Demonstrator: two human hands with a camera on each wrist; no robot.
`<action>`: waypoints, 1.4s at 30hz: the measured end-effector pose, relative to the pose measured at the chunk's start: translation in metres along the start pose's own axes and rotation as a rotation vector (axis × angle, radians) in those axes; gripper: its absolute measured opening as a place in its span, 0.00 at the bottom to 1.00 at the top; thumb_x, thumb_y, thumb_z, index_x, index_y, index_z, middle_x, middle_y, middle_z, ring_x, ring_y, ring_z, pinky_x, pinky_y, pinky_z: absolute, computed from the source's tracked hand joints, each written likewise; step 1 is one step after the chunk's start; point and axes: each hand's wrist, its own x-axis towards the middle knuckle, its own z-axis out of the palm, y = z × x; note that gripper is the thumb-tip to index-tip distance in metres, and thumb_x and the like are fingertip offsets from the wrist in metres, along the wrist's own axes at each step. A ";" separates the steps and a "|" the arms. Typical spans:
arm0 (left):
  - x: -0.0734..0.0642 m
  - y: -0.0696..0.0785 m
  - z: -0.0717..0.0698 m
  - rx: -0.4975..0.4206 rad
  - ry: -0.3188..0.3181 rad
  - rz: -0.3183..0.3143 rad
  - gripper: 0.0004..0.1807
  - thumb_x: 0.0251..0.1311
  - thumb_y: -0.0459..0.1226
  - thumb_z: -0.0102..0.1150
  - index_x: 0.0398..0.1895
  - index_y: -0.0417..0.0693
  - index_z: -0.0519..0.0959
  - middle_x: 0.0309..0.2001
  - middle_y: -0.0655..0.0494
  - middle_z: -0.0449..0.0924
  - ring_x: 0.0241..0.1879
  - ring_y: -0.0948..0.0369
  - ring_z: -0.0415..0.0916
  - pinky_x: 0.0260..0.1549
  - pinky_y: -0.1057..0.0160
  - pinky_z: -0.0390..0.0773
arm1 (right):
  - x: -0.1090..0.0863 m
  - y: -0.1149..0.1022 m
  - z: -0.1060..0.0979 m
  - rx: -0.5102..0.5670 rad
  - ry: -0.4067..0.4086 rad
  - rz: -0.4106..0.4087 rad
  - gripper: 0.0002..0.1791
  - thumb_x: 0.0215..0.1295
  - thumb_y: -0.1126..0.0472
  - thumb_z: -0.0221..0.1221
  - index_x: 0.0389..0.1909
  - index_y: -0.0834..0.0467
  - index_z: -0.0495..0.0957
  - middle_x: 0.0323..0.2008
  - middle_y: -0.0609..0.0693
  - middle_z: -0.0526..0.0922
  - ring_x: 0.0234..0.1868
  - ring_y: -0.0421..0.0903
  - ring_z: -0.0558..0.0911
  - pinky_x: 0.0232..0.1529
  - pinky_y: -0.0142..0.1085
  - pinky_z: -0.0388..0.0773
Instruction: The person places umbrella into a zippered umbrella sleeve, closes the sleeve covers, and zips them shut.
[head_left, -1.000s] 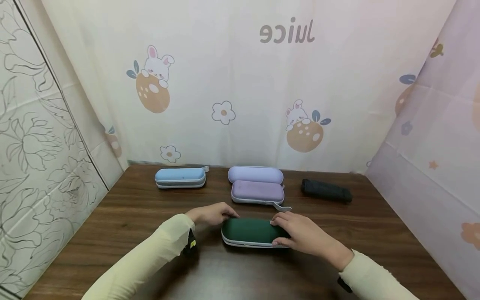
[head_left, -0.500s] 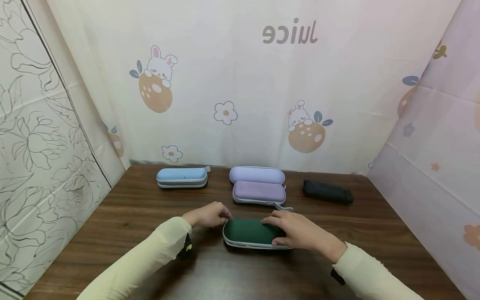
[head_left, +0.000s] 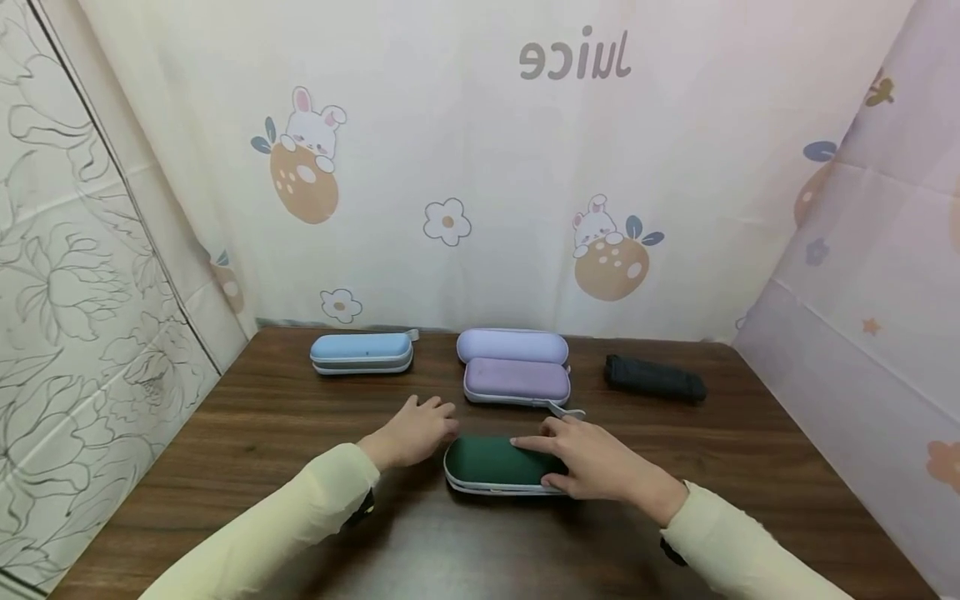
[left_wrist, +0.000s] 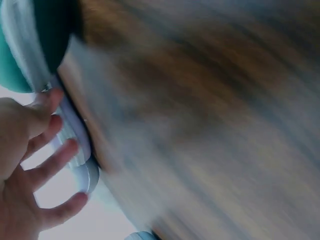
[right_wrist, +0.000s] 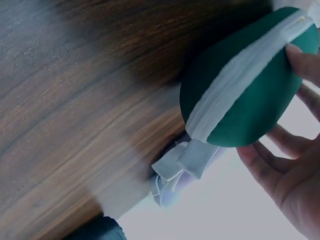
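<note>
A green zippered case (head_left: pixel 487 462) with a pale zip band lies on the table in front of me. My right hand (head_left: pixel 600 462) grips its right part, thumb on the near side and fingers over the top and far side. In the right wrist view, the case's rounded end (right_wrist: pixel 250 85) shows a grey fabric tab (right_wrist: pixel 197 157). By the case's left end is my left hand (head_left: pixel 412 432), fingers spread. From the left wrist, the thumb of the left hand (left_wrist: pixel 30 150) is close to the zip's end; whether it touches is unclear.
Behind the green case sit a purple case (head_left: pixel 517 382) with a loop strap and a lavender case (head_left: pixel 512 346). A light blue case (head_left: pixel 362 352) is at back left, a rolled black item (head_left: pixel 654 377) at back right. A printed curtain (head_left: pixel 465 150) closes off the wooden table's far edge (head_left: pixel 285 342).
My left hand has drawn back leftward from the case's end and its fingers have spread. On the right hand, the index finger now reaches farther left across the case's top. The case stays put.
</note>
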 end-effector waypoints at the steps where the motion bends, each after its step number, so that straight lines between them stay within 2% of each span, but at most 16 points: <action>1: -0.002 0.000 0.001 0.063 0.033 0.022 0.05 0.64 0.38 0.59 0.39 0.54 0.83 0.44 0.55 0.74 0.47 0.53 0.71 0.46 0.39 0.70 | 0.001 -0.001 0.000 -0.003 0.005 0.011 0.32 0.56 0.51 0.68 0.63 0.46 0.73 0.42 0.49 0.77 0.36 0.41 0.74 0.34 0.38 0.75; 4: -0.009 -0.001 0.005 0.218 0.110 0.069 0.06 0.60 0.36 0.62 0.39 0.55 0.83 0.45 0.55 0.73 0.49 0.53 0.68 0.52 0.33 0.63 | 0.001 -0.004 0.002 -0.010 0.026 0.036 0.31 0.55 0.53 0.68 0.62 0.46 0.74 0.41 0.50 0.77 0.37 0.45 0.75 0.34 0.41 0.76; 10: -0.019 0.001 0.007 0.336 0.216 0.109 0.05 0.55 0.36 0.67 0.35 0.55 0.84 0.43 0.56 0.73 0.48 0.54 0.67 0.54 0.26 0.49 | 0.002 -0.013 0.004 -0.013 0.046 0.078 0.31 0.54 0.53 0.68 0.62 0.45 0.74 0.40 0.53 0.78 0.38 0.49 0.77 0.34 0.44 0.77; 15: -0.020 0.000 0.008 0.314 0.255 0.082 0.02 0.56 0.38 0.67 0.31 0.53 0.83 0.40 0.56 0.72 0.47 0.54 0.67 0.54 0.25 0.48 | 0.007 -0.017 0.001 0.040 0.028 0.084 0.30 0.55 0.50 0.67 0.60 0.46 0.75 0.40 0.51 0.76 0.35 0.45 0.76 0.32 0.41 0.76; 18: -0.019 0.000 0.010 0.264 0.268 0.063 0.03 0.55 0.38 0.67 0.30 0.52 0.82 0.39 0.56 0.73 0.46 0.55 0.68 0.53 0.28 0.55 | 0.011 -0.017 0.001 0.093 0.015 0.059 0.28 0.56 0.48 0.67 0.58 0.50 0.75 0.43 0.49 0.76 0.38 0.43 0.76 0.37 0.40 0.76; 21: -0.018 0.000 0.012 0.202 0.279 0.061 0.03 0.53 0.36 0.67 0.31 0.52 0.82 0.35 0.57 0.75 0.41 0.56 0.71 0.50 0.39 0.67 | 0.014 -0.017 0.004 0.136 0.004 0.046 0.28 0.57 0.47 0.66 0.58 0.50 0.74 0.46 0.47 0.76 0.42 0.42 0.76 0.41 0.40 0.76; 23: -0.018 0.001 0.014 0.174 0.287 0.062 0.03 0.53 0.35 0.66 0.31 0.52 0.82 0.33 0.58 0.76 0.37 0.57 0.72 0.42 0.48 0.70 | 0.014 -0.018 0.006 0.130 0.010 0.043 0.29 0.57 0.47 0.67 0.59 0.49 0.74 0.46 0.47 0.77 0.43 0.43 0.76 0.41 0.41 0.76; 26: -0.019 0.003 0.014 0.163 0.301 0.050 0.03 0.54 0.36 0.66 0.29 0.53 0.81 0.29 0.60 0.77 0.32 0.58 0.72 0.34 0.54 0.66 | 0.012 -0.021 0.008 0.099 0.035 0.060 0.31 0.56 0.47 0.67 0.62 0.46 0.73 0.44 0.48 0.78 0.42 0.44 0.75 0.38 0.40 0.76; 30: -0.020 0.004 0.012 0.206 0.317 0.055 0.02 0.55 0.37 0.66 0.29 0.55 0.81 0.29 0.62 0.77 0.31 0.60 0.70 0.33 0.55 0.64 | 0.009 -0.027 0.010 0.035 0.091 0.080 0.31 0.54 0.46 0.68 0.61 0.45 0.74 0.41 0.49 0.78 0.39 0.46 0.75 0.35 0.41 0.76; 33: -0.023 0.002 0.010 0.243 0.322 0.084 0.03 0.54 0.37 0.67 0.31 0.55 0.82 0.31 0.63 0.77 0.32 0.60 0.70 0.34 0.54 0.64 | 0.007 -0.029 0.013 0.009 0.122 0.086 0.31 0.54 0.47 0.68 0.61 0.45 0.75 0.39 0.50 0.79 0.38 0.47 0.76 0.35 0.42 0.76; 37: -0.034 0.002 0.008 0.258 0.335 0.131 0.03 0.54 0.37 0.66 0.29 0.55 0.82 0.29 0.64 0.77 0.30 0.60 0.68 0.32 0.54 0.62 | 0.005 -0.027 0.016 0.001 0.144 0.111 0.31 0.55 0.49 0.68 0.61 0.46 0.75 0.37 0.51 0.79 0.37 0.48 0.77 0.34 0.43 0.77; 42: -0.042 0.014 0.004 0.247 0.381 0.168 0.05 0.57 0.38 0.63 0.25 0.53 0.79 0.25 0.63 0.74 0.27 0.61 0.67 0.32 0.55 0.62 | 0.005 -0.028 0.015 -0.005 0.155 0.171 0.31 0.52 0.50 0.70 0.59 0.47 0.76 0.34 0.52 0.78 0.34 0.48 0.77 0.31 0.43 0.77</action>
